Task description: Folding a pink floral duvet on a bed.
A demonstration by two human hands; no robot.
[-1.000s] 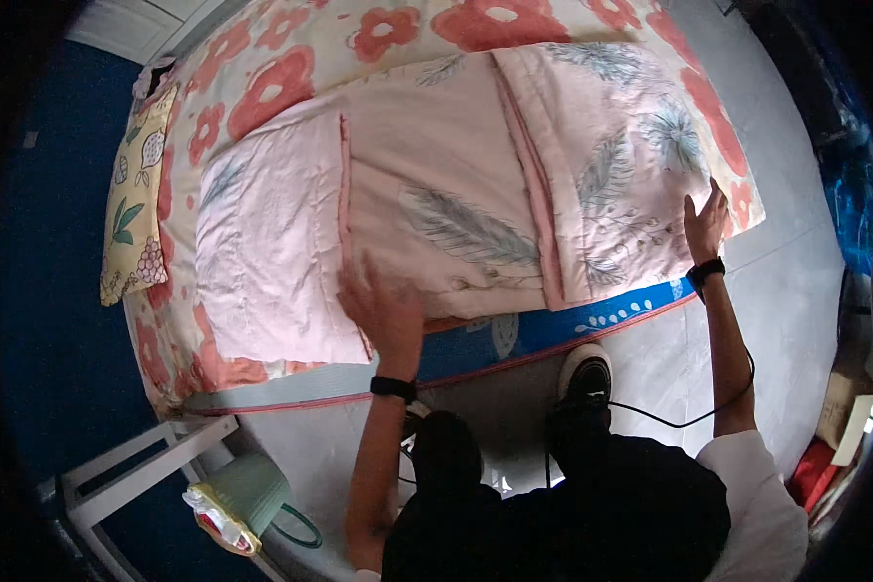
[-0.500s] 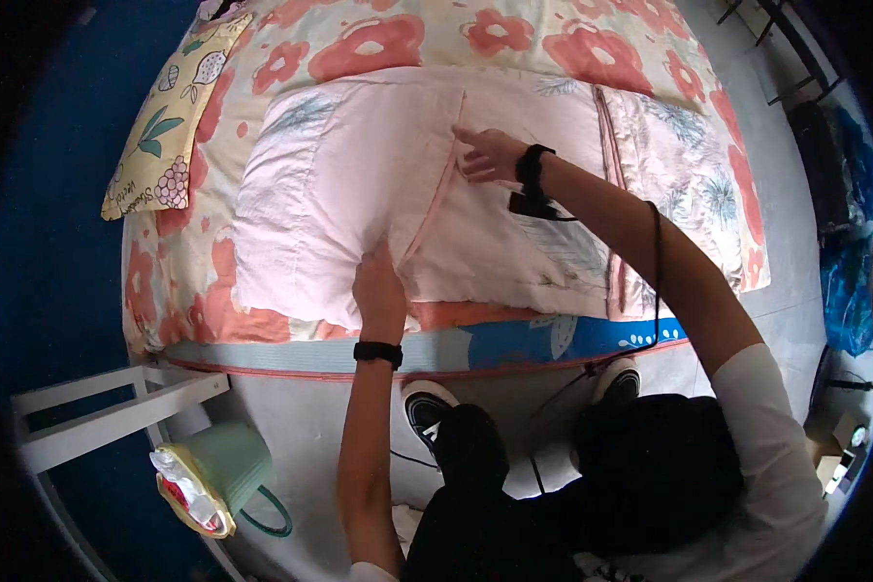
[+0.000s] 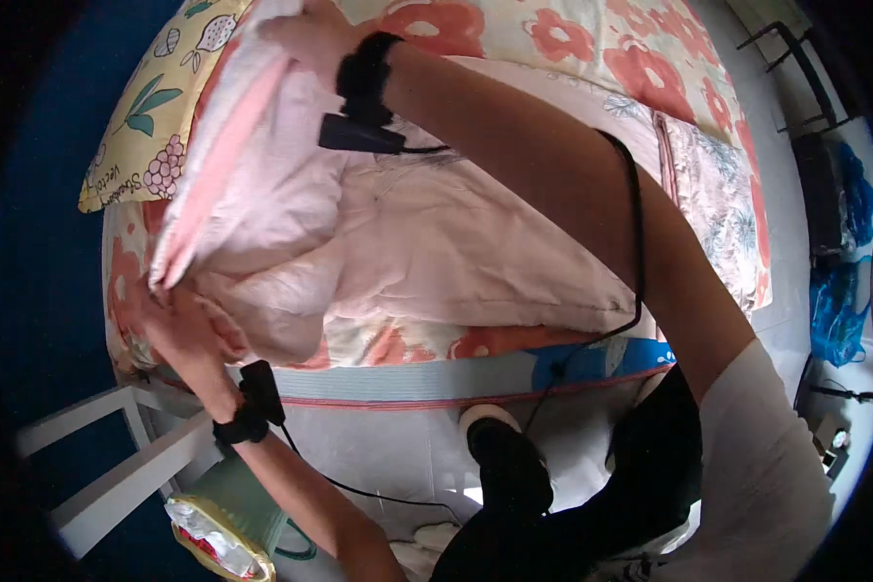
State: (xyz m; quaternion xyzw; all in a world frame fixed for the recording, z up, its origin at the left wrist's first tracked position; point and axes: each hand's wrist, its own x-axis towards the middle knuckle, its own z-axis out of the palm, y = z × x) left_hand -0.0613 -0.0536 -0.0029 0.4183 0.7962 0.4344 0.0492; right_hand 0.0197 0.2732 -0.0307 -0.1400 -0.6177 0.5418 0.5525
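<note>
Both hands are on the pale pink cotton quilt with the grey feather print (image 3: pixel 485 252), and what matters is its raised edge! That edge stretches between them, its long axis slanting from the near-left corner of the bed (image 3: pixel 417 385) inward past the soft yellow fruit-print pillow (image 3: pixel 150 112). The left hand (image 3: pixel 179 330) is nearer the bed's near edge, fingers pinching the lower end; the right hand (image 3: pixel 310 41), farther in, pinches the upper end, though blur smears its fingertips. The rest of the quilt lies to the hands' right, running along the near edge over the cream sheet with coral-red flowers (image 3: pixel 548 37), the right forearm crossing above.

And what a change from half a second ago! That edge lay around mid-quilt; now it's swept left beside the pillow, both hands with it, and the left end is rumpled.
</note>
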